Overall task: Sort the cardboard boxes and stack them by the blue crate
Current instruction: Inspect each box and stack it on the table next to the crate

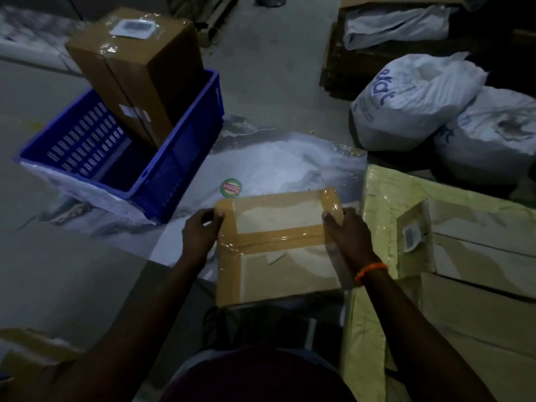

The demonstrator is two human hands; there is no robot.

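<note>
A small taped cardboard box (275, 245) is held in front of me above the floor. My left hand (200, 233) grips its left edge and my right hand (346, 236), with an orange wristband, grips its right edge. The blue crate (185, 152) stands on the floor at the upper left. A tall brown cardboard box (136, 71) stands tilted inside the crate, leaning on its far right wall.
A white plastic sheet (275, 163) with a round sticker lies on the floor between crate and box. A large pale wrapped carton (452, 256) stands at my right. Two white sacks (412, 103) lie at upper right, before a dark pallet stack (362, 62). Another carton corner (26, 352) shows bottom left.
</note>
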